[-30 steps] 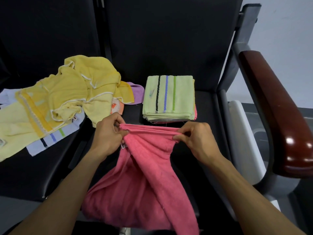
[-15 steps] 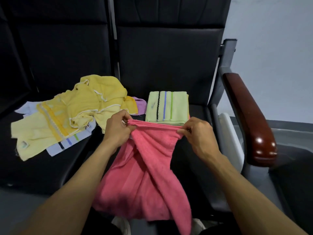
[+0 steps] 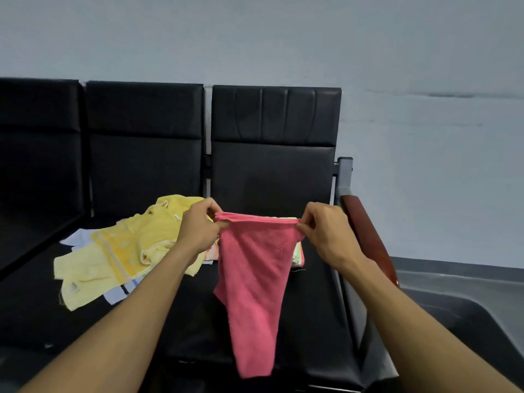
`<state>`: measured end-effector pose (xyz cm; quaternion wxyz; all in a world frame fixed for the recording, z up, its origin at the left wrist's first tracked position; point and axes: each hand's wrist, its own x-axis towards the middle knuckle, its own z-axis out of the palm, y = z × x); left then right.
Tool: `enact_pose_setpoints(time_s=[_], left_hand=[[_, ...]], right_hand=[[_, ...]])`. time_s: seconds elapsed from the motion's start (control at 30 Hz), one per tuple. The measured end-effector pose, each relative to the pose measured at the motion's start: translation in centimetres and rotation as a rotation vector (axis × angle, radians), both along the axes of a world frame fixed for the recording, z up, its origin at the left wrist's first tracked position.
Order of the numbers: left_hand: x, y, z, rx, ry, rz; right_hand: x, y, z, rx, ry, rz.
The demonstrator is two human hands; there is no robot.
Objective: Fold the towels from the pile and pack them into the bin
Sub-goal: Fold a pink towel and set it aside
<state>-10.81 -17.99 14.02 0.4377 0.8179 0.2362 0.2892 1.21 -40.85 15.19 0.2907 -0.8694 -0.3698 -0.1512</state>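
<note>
A pink towel (image 3: 255,279) hangs in the air over the right seat, its top edge stretched level between my hands. My left hand (image 3: 198,225) pinches the left end of that edge and my right hand (image 3: 326,231) pinches the right end. The towel narrows downward to a loose tail. Behind it, the folded light-green stack (image 3: 297,255) on the seat shows only as a thin sliver. A loose pile of yellow towels (image 3: 122,251) lies on the middle seat, to the left of my left hand. The bin is at the lower right (image 3: 467,307), dark and only partly in view.
A row of black padded seats (image 3: 272,171) stands against a pale wall. A brown wooden armrest (image 3: 368,236) runs along the right side of the right seat, just past my right hand. White striped cloths (image 3: 119,293) peek out under the yellow pile.
Both hands have lifted the pink towel up off my lap and pulled its top edge wider apart. The view has tilted up, so the wall and seat backs now show.
</note>
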Motion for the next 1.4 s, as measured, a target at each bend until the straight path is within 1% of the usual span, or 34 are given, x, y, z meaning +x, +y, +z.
enact_pose_setpoints(time_s=[0.1,0.2,0.33,0.43,0.5,0.63,0.7,0.8,0.87,0.97,1.13,1.27,1.4], left_hand=[[-1.1,-0.4,1.9,0.003,-0.037,-0.035],[-2.0,-1.1,4.1,0.037,-0.061,-0.042],[-2.8,-1.5,6.0,0.073,-0.077,-0.003],[-3.2,-1.7,6.5,0.095,-0.059,-0.017],[-3.5,-2.0,6.6,0.115,-0.061,0.007],[-4.0,-2.6,6.7,0.112,-0.069,-0.037],[-4.4,-2.7,6.7,0.101,-0.038,-0.089],[-5.1,-3.0,6.4,0.035,-0.021,-0.199],[-5.5,-3.3,6.2,0.013,-0.021,-0.226],[-5.7,-3.9,5.4,-0.021,-0.013,-0.257],[-4.6,-3.8,2.7,-0.048,0.014,-0.26],[-2.8,-2.9,-1.2,-0.072,0.072,-0.257],[-0.7,-2.0,-6.0,-0.091,0.125,-0.221]], right_hand=[[-0.9,-0.6,1.6,0.099,0.008,0.049],[-1.4,-0.8,3.7,0.165,0.008,0.019],[-2.4,-0.7,5.1,0.056,-0.035,-0.007],[-2.9,-1.1,5.6,0.12,-0.08,-0.035],[-3.2,-1.0,5.5,0.106,-0.067,-0.045],[-4.1,-1.5,5.2,0.296,0.063,-0.064],[-4.6,-1.8,5.2,0.375,0.166,-0.054],[-5.7,-2.0,5.0,0.507,0.351,-0.036],[-6.2,-2.0,4.9,0.574,0.413,-0.038],[-6.4,-2.1,4.2,0.619,0.448,-0.058],[-5.6,-1.9,1.8,0.607,0.456,-0.106],[-4.3,-1.4,-1.9,0.576,0.499,-0.133],[-2.3,-0.4,-7.0,0.56,0.556,-0.166]])
